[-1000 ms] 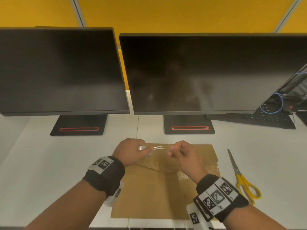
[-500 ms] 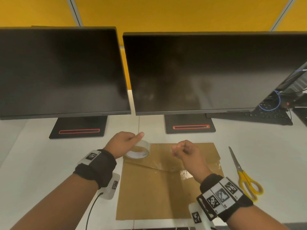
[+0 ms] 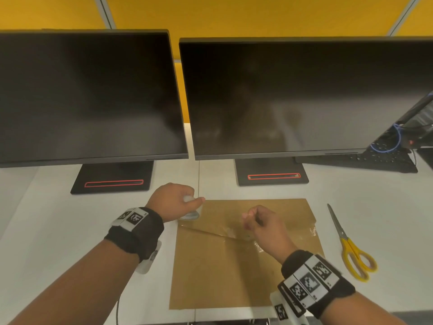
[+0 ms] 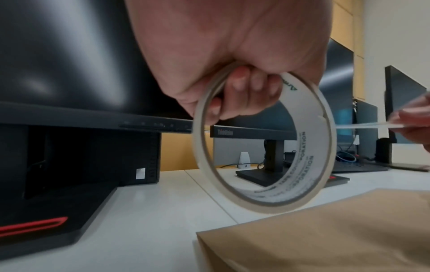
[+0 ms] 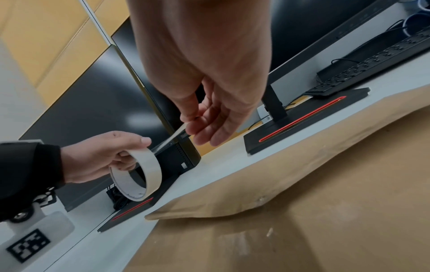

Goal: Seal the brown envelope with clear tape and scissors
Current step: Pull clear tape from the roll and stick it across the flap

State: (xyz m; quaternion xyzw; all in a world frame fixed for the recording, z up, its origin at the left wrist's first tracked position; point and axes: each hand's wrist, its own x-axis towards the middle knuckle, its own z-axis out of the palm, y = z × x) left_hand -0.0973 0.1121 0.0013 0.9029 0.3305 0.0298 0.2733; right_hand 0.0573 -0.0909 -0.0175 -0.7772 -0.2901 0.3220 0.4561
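White desk, 2 monitors; left hand grips tape roll, right hand pinches its strip.

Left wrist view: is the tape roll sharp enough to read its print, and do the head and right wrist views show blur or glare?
Left wrist: the tape roll is motion-smeared, with its inner print only partly legible. Head: wide-angle bending at the edges, soft reflections on the dark monitors, and the pulled tape strip hardly visible. Right wrist: tilted horizon, a sharp right hand, and a mildly soft envelope.

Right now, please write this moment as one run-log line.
left hand: holds tape roll | right hand: pinches tape end, strip pulled out | envelope: flat on desk | scissors: untouched, right of envelope
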